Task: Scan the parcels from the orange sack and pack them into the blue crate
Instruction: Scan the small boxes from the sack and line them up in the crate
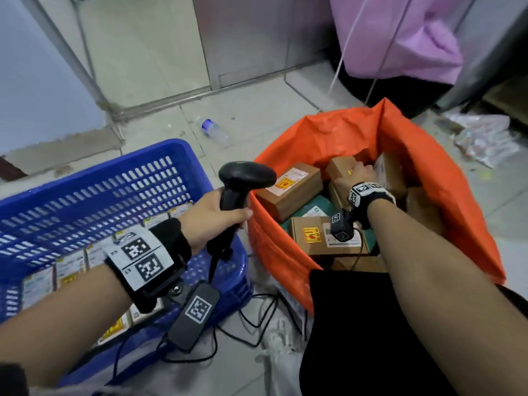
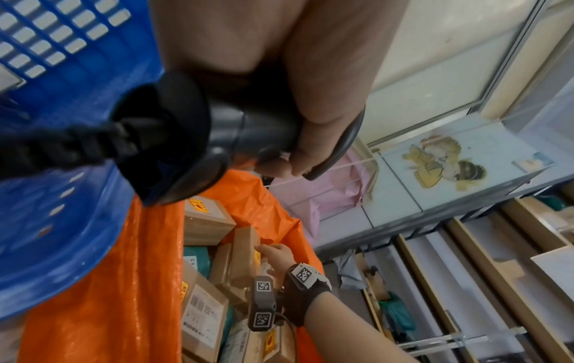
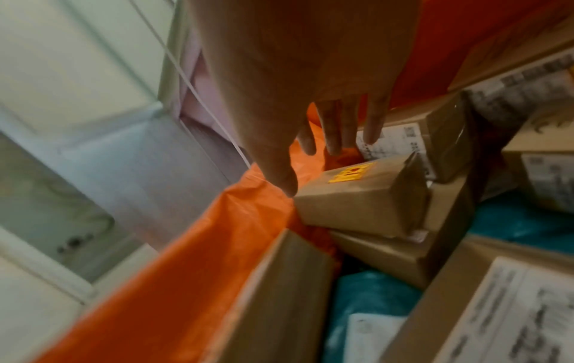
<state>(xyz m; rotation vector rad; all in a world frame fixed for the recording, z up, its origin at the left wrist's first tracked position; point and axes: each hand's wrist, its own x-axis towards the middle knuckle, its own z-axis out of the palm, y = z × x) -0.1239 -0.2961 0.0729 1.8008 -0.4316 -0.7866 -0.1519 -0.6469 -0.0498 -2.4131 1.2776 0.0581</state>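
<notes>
On the tiled floor (image 1: 257, 110), the blue crate (image 1: 94, 178) sits at the person's left, its near half lined with rows of labelled boxes standing on edge. Just beside its right wall, touching or nearly so, stands the orange sack (image 1: 337, 132), mouth open, heaped with brown cardboard parcels over a teal mailer bag (image 3: 369, 289). One parcel with a yellow sticker (image 1: 290, 190) lies tilted against the sack's left wall; another (image 1: 320, 235) lies flat by the near edge with its barcode label up. Behind the sack hangs a pink bag (image 1: 400, 38), and a small clear bottle with a blue cap (image 1: 214, 131) lies on the floor beyond the crate. Over the gap between crate and sack, the left hand (image 1: 213, 217) is wrapped round the handle of a black barcode scanner (image 1: 243, 181), its cable trailing down. Deep at the sack's far side, the right hand (image 1: 357, 174) reaches with fingers spread and straight, the thumb at the corner of a small stickered box (image 3: 363, 199), nothing clasped.
</notes>
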